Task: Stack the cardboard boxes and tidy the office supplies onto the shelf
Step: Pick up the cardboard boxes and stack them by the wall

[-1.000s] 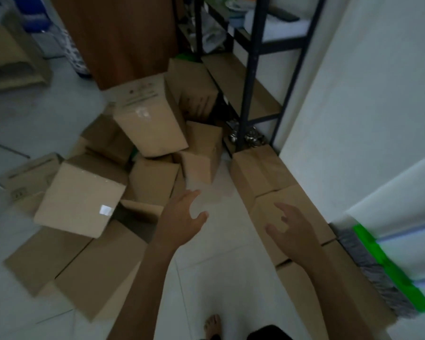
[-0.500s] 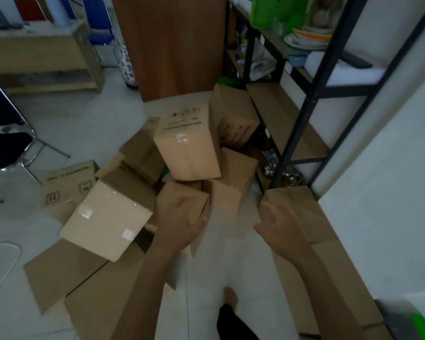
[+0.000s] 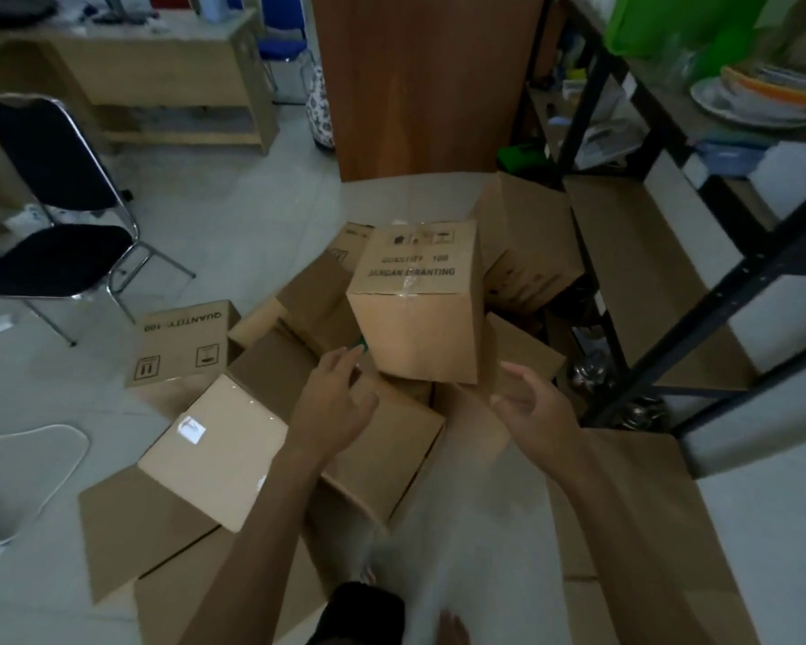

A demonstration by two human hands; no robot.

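Note:
A jumble of brown cardboard boxes lies on the pale tiled floor. A tall box printed "QUANTITY 100" (image 3: 419,314) leans tilted on top of the heap in the middle. My left hand (image 3: 333,398) is open just below the box's lower left corner, fingers spread, and I cannot tell whether it touches. My right hand (image 3: 533,405) is open at its lower right, palm turned inward, holding nothing. A taped box (image 3: 215,446) lies to the left of my left forearm. Another printed box (image 3: 180,342) sits further left. The black metal shelf (image 3: 713,300) stands at the right.
A black folding chair (image 3: 57,216) stands at the left, a wooden desk (image 3: 159,76) behind it. A brown wooden panel (image 3: 419,81) rises behind the heap. Flat boxes (image 3: 643,519) line the wall under my right arm. Plates (image 3: 764,97) and a green bag (image 3: 685,20) sit on the shelf.
Both hands have reached forward and up towards the tall box on the heap. The view has tilted up, showing the chair, the desk and more of the shelf.

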